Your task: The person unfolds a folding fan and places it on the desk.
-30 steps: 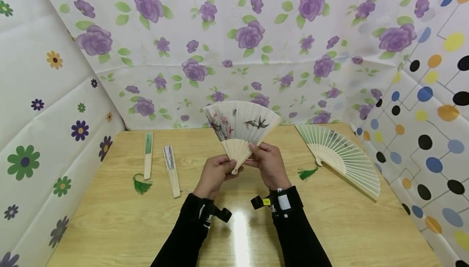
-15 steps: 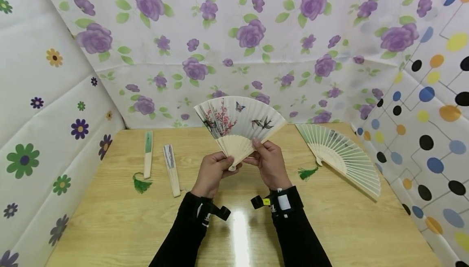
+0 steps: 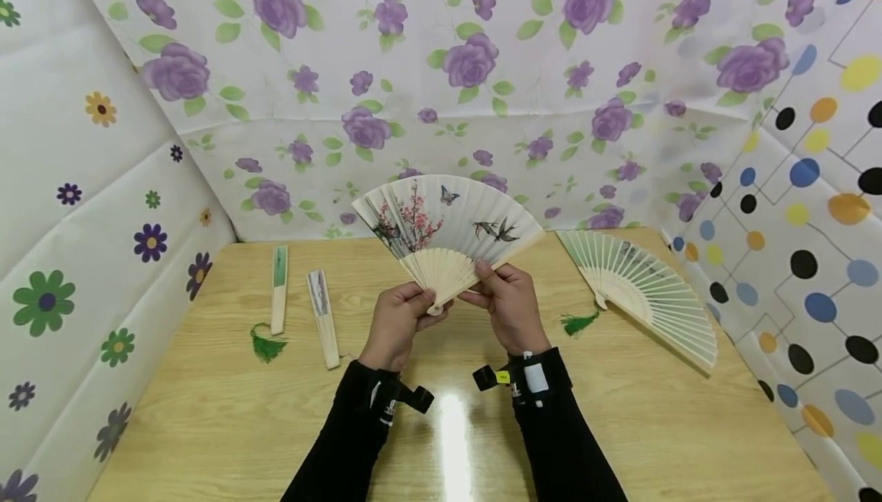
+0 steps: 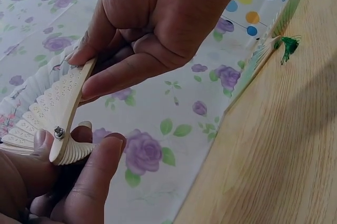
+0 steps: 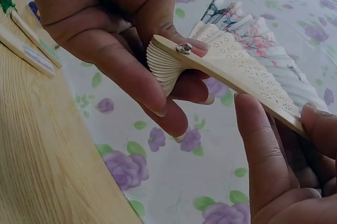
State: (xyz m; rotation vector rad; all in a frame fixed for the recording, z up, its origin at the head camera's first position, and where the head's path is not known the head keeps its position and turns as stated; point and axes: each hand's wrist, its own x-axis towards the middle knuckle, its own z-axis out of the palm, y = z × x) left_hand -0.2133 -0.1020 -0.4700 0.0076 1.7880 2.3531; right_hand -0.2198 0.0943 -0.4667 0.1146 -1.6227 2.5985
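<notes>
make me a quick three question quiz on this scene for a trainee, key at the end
1. How many closed folding fans lie on the table?

2. True or false: the left hand holds the white painted folding fan near its pivot end.

3. On which side of the table does the spread pale green fan lie?
a) the left
b) the right
c) the front centre

Key:
1. Two
2. True
3. b, the right

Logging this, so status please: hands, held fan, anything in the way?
Left hand pinches fan near pivot. Right hand pinches its right edge. Fan spread, held up. Nothing visibly blocking.
</notes>
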